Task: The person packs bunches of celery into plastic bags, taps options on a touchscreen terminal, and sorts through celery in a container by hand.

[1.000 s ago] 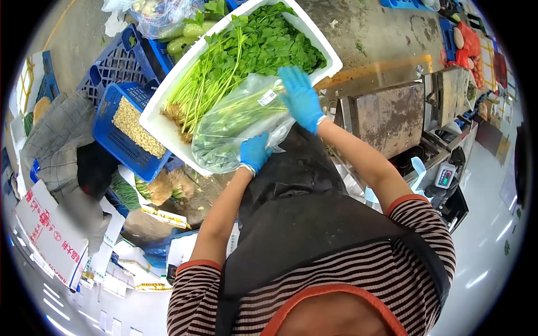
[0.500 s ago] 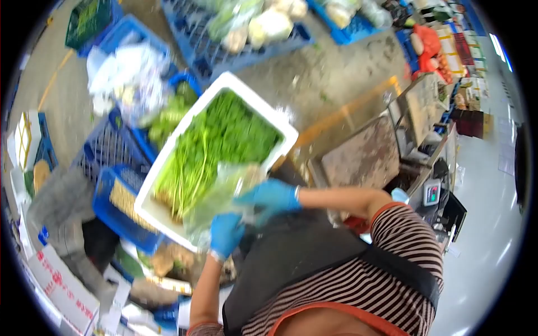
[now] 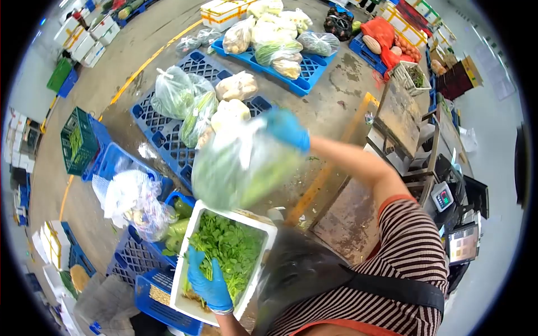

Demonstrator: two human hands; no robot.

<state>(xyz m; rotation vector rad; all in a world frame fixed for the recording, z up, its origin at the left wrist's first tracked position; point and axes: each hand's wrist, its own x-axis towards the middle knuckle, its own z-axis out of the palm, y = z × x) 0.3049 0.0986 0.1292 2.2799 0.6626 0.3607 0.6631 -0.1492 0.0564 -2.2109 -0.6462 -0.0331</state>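
The clear plastic bag (image 3: 232, 171) looks bulging, blurred and green-streaked.

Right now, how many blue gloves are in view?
2: one on the right hand, holding the plastic bag; one on the left hand, over the leafy greens in the white box. Others may be hidden.

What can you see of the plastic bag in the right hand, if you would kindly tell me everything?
The plastic bag looks clear and thin, with green produce inside and whitish patches near its upper part; blur hides finer detail. The blue-gloved right hand grips it at its upper right. In view, its lower edge overlaps the far end of the white box; whether they touch is unclear.
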